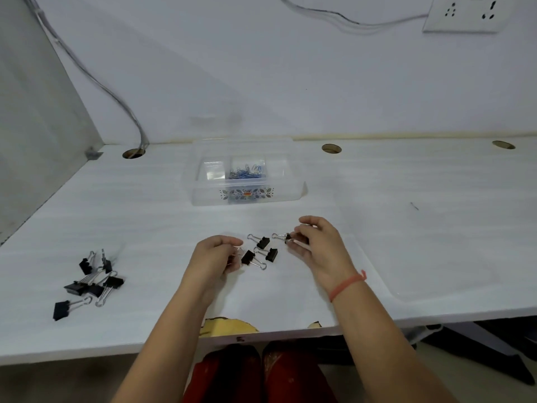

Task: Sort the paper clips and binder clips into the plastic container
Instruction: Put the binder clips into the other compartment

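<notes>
- Fingertips of my right hand (315, 242) pinch a small black binder clip (287, 237) by its body, its wire handles pointing left, low over the desk (436, 228).
- Curled over on the other side, my left hand (216, 254) has its fingers closed near a wire loop at the thumb; I cannot tell whether it really grips a clip or only touches one.
- Between my hands three loose small clips (260, 251) lie on the desk, just beside each other, and one's wire handle lies against the next.
- Further off to my left, a pile of larger binder clips (93, 282) waits, handles tangled.
- Straight ahead sits the plastic container (247, 196), well beyond my hands; blue paper clips (247, 173) fill its middle compartment, and the compartments either side look free.
- To do this well, I should hold each clip by the black body, not the springy wire, so it does not swing or slip.
- Lifting straight up first would keep the neighbours' handles from snagging.
- I judge an open side compartment is the right target, kept separate from the paper clips.
- Reaching over the near wall and letting go low should stop clips bouncing into the blue ones.
</notes>
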Action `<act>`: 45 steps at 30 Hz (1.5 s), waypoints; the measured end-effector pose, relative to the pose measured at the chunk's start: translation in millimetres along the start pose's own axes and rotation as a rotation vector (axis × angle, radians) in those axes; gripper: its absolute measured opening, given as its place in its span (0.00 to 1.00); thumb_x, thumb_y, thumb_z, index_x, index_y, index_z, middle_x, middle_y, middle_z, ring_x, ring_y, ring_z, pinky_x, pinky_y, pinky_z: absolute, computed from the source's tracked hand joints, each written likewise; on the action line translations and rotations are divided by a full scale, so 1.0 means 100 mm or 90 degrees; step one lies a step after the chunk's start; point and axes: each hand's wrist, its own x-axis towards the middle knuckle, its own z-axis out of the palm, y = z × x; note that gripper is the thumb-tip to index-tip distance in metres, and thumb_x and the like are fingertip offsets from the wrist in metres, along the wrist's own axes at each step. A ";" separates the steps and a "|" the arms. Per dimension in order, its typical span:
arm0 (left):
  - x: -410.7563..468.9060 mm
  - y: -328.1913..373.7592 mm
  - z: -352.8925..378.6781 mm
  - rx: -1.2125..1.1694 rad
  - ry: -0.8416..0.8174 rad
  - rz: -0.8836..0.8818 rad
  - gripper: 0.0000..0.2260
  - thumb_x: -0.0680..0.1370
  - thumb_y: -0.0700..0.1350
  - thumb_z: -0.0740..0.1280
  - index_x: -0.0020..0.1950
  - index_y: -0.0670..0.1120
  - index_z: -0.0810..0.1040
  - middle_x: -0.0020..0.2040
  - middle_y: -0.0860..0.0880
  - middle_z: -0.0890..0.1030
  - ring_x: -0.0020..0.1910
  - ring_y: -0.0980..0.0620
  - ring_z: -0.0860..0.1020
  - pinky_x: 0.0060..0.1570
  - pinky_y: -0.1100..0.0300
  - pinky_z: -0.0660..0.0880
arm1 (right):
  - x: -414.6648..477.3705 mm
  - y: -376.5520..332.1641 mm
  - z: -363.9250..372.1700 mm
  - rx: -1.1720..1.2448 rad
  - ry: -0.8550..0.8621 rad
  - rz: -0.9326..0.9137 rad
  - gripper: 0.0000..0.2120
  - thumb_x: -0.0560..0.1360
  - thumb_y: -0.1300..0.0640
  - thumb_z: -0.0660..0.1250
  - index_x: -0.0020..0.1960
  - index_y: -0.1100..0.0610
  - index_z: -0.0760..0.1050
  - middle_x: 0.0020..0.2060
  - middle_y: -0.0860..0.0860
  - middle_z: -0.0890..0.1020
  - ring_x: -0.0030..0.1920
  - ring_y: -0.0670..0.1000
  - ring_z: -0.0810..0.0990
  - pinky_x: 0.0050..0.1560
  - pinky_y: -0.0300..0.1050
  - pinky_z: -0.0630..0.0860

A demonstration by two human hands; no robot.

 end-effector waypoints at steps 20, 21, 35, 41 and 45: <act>0.16 -0.04 -0.10 -0.023 -0.086 0.031 0.08 0.78 0.41 0.60 0.45 0.43 0.78 0.35 0.46 0.74 0.30 0.52 0.70 0.31 0.62 0.69 | 0.01 0.10 -0.07 0.086 -0.089 0.098 0.12 0.79 0.57 0.56 0.47 0.60 0.76 0.37 0.54 0.74 0.32 0.49 0.71 0.27 0.38 0.68; 0.14 0.00 -0.07 -0.128 -0.101 -0.030 0.09 0.78 0.41 0.59 0.44 0.41 0.78 0.35 0.46 0.75 0.29 0.52 0.72 0.28 0.63 0.71 | 0.02 0.04 -0.11 0.210 -0.096 0.151 0.15 0.79 0.54 0.56 0.46 0.62 0.77 0.37 0.55 0.75 0.33 0.49 0.72 0.28 0.38 0.70; 0.44 -0.03 0.35 0.593 -0.080 0.284 0.13 0.68 0.46 0.73 0.51 0.54 0.77 0.32 0.59 0.71 0.34 0.58 0.71 0.31 0.69 0.62 | 0.25 0.11 -0.15 -0.925 -0.068 -0.256 0.17 0.78 0.51 0.57 0.65 0.56 0.66 0.49 0.56 0.81 0.51 0.60 0.78 0.45 0.49 0.72; 0.48 -0.07 0.34 0.624 -0.086 0.312 0.08 0.68 0.45 0.73 0.35 0.50 0.75 0.32 0.55 0.71 0.36 0.52 0.72 0.31 0.65 0.63 | 0.19 0.16 -0.12 -0.983 -0.080 -0.313 0.11 0.78 0.51 0.58 0.56 0.57 0.67 0.47 0.57 0.81 0.46 0.60 0.78 0.38 0.47 0.67; 0.44 -0.13 0.31 0.605 -0.049 0.317 0.12 0.68 0.48 0.74 0.44 0.49 0.73 0.39 0.53 0.69 0.37 0.54 0.72 0.32 0.69 0.61 | 0.16 0.20 -0.12 -0.950 -0.016 -0.342 0.12 0.80 0.52 0.53 0.53 0.58 0.70 0.45 0.56 0.82 0.45 0.60 0.79 0.37 0.46 0.66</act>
